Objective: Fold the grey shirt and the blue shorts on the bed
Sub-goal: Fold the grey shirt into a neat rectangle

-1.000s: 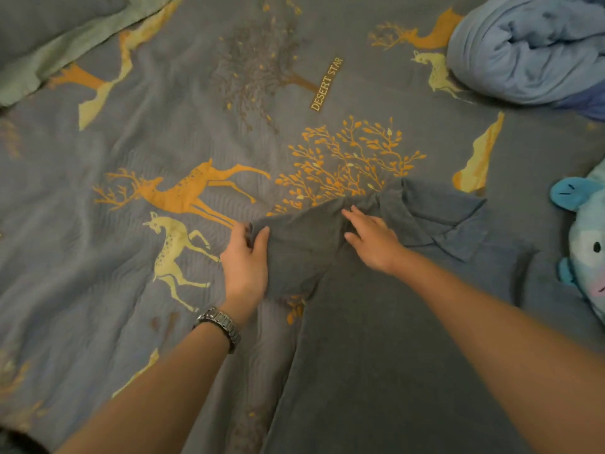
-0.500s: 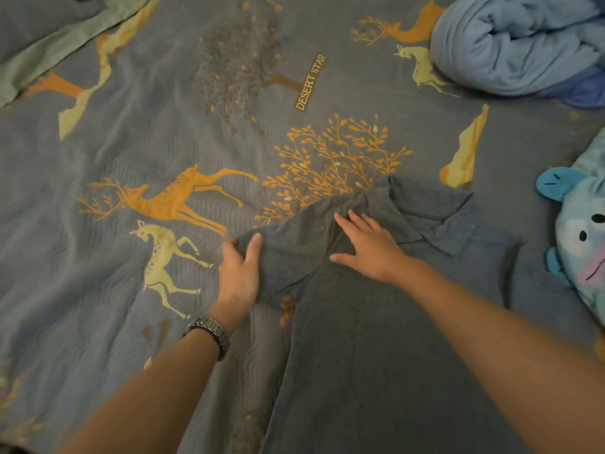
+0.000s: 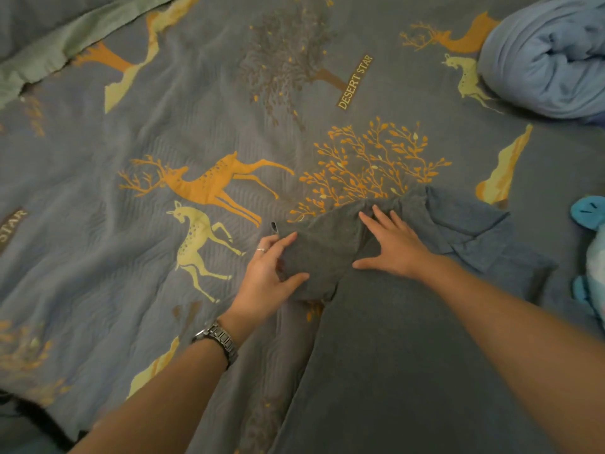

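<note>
Bed covered by a blue-grey quilted bedspread (image 3: 137, 290) printed with orange and pale-yellow deer and trees. A folded green-edged cloth (image 3: 49, 57) lay far up and to the left of the left hand, at the frame corner.

Left hand (image 3: 266, 280), with a metal link watch (image 3: 220, 343) on the wrist and a ring on one finger, pinched the outer end of the short sleeve of the dark grey collared cotton shirt (image 3: 409, 371): thumb on top of the cloth, fingers curled at its edge.

Right hand (image 3: 394, 245) lay just to the right of the left hand, open and flat, fingers spread, palm pressing on the shirt's shoulder where the sleeve joins. The shirt's body ran from beneath both hands toward the person; its collar sat just right of the right hand.

A rolled light-blue fabric bundle (image 3: 550, 60) lay well up and right of the right hand. A blue plush toy (image 3: 591, 224) sat at the right edge.

Blue shorts could not be identified.
</note>
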Motion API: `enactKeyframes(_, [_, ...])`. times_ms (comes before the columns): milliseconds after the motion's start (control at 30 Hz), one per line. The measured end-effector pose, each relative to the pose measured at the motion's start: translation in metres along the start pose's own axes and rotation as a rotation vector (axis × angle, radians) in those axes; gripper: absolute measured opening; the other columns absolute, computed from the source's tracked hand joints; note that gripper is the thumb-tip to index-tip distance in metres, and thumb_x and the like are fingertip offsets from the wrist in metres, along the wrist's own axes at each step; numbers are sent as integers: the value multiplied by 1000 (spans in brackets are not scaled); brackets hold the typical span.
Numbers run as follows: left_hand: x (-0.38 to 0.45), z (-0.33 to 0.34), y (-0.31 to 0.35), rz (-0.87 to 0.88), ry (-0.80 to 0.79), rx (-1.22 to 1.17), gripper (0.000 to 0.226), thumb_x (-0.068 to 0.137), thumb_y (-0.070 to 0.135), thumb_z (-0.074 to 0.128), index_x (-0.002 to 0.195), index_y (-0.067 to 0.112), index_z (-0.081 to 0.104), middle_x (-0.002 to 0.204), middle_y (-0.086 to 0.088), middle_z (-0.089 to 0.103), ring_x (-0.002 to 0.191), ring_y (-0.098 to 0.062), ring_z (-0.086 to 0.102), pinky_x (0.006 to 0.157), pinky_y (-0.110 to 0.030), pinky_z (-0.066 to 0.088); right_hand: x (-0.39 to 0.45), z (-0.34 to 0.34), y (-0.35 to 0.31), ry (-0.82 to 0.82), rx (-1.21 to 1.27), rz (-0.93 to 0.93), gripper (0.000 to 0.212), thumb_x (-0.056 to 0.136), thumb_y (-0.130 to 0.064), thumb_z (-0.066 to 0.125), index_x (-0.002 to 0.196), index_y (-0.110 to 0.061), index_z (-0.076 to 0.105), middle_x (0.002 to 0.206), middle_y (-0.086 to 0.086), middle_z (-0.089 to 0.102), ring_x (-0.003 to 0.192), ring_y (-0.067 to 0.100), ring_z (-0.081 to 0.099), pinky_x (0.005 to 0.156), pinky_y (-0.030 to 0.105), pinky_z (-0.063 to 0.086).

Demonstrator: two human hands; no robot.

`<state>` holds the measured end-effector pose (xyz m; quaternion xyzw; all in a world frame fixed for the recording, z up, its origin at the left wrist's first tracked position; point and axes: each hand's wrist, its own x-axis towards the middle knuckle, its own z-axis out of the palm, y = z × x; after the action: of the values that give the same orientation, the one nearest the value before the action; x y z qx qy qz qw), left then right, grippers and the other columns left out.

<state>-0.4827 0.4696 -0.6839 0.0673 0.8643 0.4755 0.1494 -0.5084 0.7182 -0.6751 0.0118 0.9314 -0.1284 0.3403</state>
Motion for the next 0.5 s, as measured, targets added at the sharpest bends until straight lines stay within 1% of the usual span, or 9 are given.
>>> enactKeyframes(33, [-2,-1,-2,-34,-8,-3,73,69,10,80,134,10,47,117,-4,42,88,-15,51,77,1,36,1,0,-2,-5,-4,12,107,70,-61,66,148,-33,-2,159,0,-11,146,32,-6,118,48,8])
enactKeyframes(100, [-5,1,-7,-109,-32,13,79,69,10,80,137,7,42,118,-3,40,96,-21,51,83,-1,36,3,1,-4,-18,-20,34,110,69,-63,66,147,-34,-5,158,2,-15,145,34,-7,118,48,8])
enactKeyframes(167, [-6,5,-12,-157,-59,47,81,70,11,79,139,6,39,122,-6,40,104,-29,52,96,-20,40,5,3,-7,-44,-41,50,112,69,-64,65,147,-34,-9,157,3,-20,145,35,-10,118,49,6])
enactKeyframes(200, [-7,7,-14,-177,-55,49,80,70,10,79,140,7,39,121,-7,40,102,-29,53,96,-24,41,7,4,-8,-59,-52,59,113,70,-63,65,146,-34,-11,156,4,-23,144,36,-12,118,49,5])
enactKeyframes(267, [-7,11,-16,-215,-6,9,77,71,7,77,139,12,41,113,-3,41,86,-20,54,85,-19,42,9,8,-9,-74,-61,74,113,71,-61,66,146,-33,-15,155,5,-27,143,36,-16,118,50,2])
enactKeyframes(300, [-6,11,-15,-242,21,-35,75,72,6,75,139,17,42,110,-2,43,81,-17,56,82,-20,44,9,9,-10,-74,-55,75,114,71,-60,66,146,-32,-15,155,5,-27,143,36,-16,118,50,1])
enactKeyframes(333, [-5,11,-14,-272,42,-90,73,74,5,73,137,21,42,110,-3,45,82,-17,59,81,-24,48,9,9,-9,-65,-40,72,113,71,-59,67,146,-32,-13,155,4,-25,144,36,-15,118,50,2])
enactKeyframes(400, [-4,11,-12,-304,57,-179,68,77,6,72,136,24,44,113,-2,45,88,-21,62,84,-30,51,7,7,-6,-1,17,59,108,71,-55,70,148,-30,-2,159,3,-13,145,34,-5,117,49,9])
enactKeyframes(500, [-3,12,-10,-279,45,-158,65,77,9,73,135,15,45,116,3,38,99,-19,55,88,-21,44,5,1,4,215,140,37,83,80,-39,67,147,-20,21,155,6,23,140,32,24,113,46,26])
